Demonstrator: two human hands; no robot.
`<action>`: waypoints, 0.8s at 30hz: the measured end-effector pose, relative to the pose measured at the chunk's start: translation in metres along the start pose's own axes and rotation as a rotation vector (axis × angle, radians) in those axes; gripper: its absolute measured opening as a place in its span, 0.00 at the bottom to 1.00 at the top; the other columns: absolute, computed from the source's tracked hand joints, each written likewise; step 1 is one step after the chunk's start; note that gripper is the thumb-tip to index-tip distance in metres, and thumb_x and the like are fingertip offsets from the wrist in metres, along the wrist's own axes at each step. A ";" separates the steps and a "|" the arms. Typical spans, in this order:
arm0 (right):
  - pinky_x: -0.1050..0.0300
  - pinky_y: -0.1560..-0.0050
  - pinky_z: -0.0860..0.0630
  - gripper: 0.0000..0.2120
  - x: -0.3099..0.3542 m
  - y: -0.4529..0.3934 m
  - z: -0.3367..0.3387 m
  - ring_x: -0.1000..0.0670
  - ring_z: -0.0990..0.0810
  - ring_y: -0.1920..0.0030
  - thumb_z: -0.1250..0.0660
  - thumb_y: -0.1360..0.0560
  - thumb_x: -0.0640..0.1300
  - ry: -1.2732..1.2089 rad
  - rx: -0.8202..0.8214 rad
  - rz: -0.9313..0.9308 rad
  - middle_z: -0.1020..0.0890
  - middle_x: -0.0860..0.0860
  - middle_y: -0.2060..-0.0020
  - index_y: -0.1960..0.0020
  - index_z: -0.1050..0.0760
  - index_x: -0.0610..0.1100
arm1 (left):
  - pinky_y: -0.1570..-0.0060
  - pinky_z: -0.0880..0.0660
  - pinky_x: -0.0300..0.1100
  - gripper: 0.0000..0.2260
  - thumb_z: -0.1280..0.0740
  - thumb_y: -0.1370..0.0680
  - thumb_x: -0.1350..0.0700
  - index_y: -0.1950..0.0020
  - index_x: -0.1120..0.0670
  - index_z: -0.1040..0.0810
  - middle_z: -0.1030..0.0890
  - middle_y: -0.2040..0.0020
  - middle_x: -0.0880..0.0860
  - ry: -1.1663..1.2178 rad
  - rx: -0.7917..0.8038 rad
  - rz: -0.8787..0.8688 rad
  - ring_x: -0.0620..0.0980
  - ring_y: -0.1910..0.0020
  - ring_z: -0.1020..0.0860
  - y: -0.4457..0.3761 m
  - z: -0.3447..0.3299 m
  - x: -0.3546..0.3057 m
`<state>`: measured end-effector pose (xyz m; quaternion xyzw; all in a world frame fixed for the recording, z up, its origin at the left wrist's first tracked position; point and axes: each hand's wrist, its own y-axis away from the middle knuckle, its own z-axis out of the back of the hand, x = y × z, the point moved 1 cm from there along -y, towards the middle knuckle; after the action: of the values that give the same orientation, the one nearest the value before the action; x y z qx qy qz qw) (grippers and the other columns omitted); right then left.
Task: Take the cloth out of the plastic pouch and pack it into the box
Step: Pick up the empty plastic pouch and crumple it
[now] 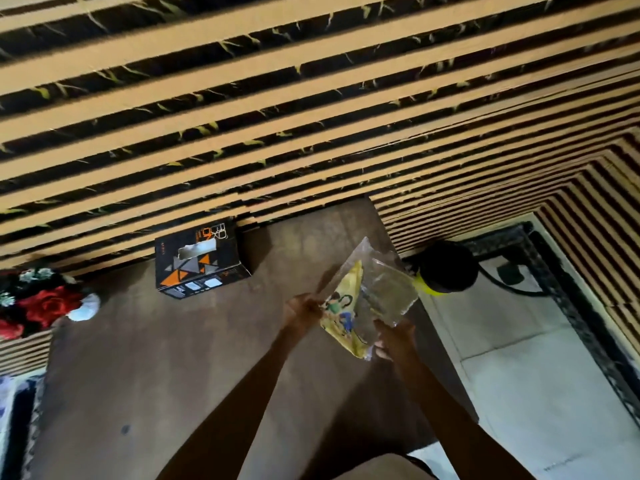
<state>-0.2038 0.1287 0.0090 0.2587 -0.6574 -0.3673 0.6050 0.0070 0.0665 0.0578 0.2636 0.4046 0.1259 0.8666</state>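
Two bare forearms are seen, uncovered by any sleeve up to the frame's lower edge. No rings, watch or bracelet can be made out on the left hand (302, 310) or the right hand (394, 337).

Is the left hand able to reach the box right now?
Probably not yet: the left hand grips the pouch. Bare table lies between it and the box, so the way looks free.

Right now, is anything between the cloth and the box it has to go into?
Yes: the cloth sits partly inside the plastic pouch, held by both hands. The box looks closed, far left on the table; nothing lies between.
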 end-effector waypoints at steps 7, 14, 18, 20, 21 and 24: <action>0.36 0.39 0.24 0.25 0.033 0.073 0.006 0.41 0.19 0.42 0.25 0.32 0.59 0.059 0.198 0.183 0.20 0.47 0.38 0.38 0.27 0.55 | 0.49 0.32 0.25 0.03 0.27 0.30 0.63 0.57 0.60 0.18 0.24 0.52 0.45 0.193 -0.255 -0.251 0.30 0.49 0.27 0.075 -0.060 0.006; 0.62 0.71 0.32 0.04 0.053 0.134 0.025 0.49 0.25 0.75 0.29 0.25 0.42 0.070 0.164 0.185 0.21 0.41 0.76 0.58 0.17 0.42 | 0.53 0.21 0.49 0.21 0.24 0.32 0.60 0.42 0.51 0.25 0.21 0.43 0.58 0.665 -0.140 -0.411 0.50 0.47 0.20 0.156 -0.049 -0.050; 0.55 0.61 0.24 0.03 0.070 0.180 0.048 0.43 0.20 0.59 0.27 0.27 0.44 0.183 0.264 0.313 0.16 0.42 0.57 0.58 0.17 0.52 | 0.35 0.28 0.45 0.46 0.20 0.38 0.47 0.26 0.40 0.41 0.41 0.26 0.50 0.259 -0.223 -0.688 0.50 0.26 0.39 0.183 -0.021 -0.084; 0.61 0.58 0.19 0.02 0.079 0.200 0.063 0.56 0.16 0.60 0.28 0.26 0.44 0.221 0.318 0.335 0.14 0.57 0.63 0.55 0.21 0.49 | 0.37 0.28 0.35 0.44 0.20 0.36 0.47 0.26 0.38 0.40 0.37 0.27 0.47 0.181 -0.035 -0.741 0.43 0.28 0.36 0.192 -0.013 -0.101; 0.65 0.58 0.20 0.03 0.084 0.212 0.070 0.59 0.16 0.60 0.29 0.25 0.42 0.214 0.314 0.351 0.14 0.60 0.65 0.54 0.22 0.50 | 0.39 0.25 0.35 0.39 0.21 0.35 0.49 0.28 0.39 0.36 0.30 0.31 0.46 0.194 0.071 -0.740 0.40 0.32 0.30 0.194 -0.015 -0.107; 0.55 0.47 0.20 0.14 0.088 0.218 0.091 0.49 0.15 0.49 0.27 0.29 0.44 0.154 0.283 0.407 0.13 0.52 0.55 0.43 0.22 0.49 | 0.44 0.21 0.42 0.24 0.22 0.32 0.50 0.39 0.41 0.25 0.17 0.46 0.42 0.217 -0.015 -0.684 0.37 0.47 0.19 0.189 -0.029 -0.119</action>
<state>-0.2821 0.2055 0.2358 0.2304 -0.6927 -0.1214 0.6726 -0.0923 0.1820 0.2240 0.0915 0.5580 -0.1410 0.8126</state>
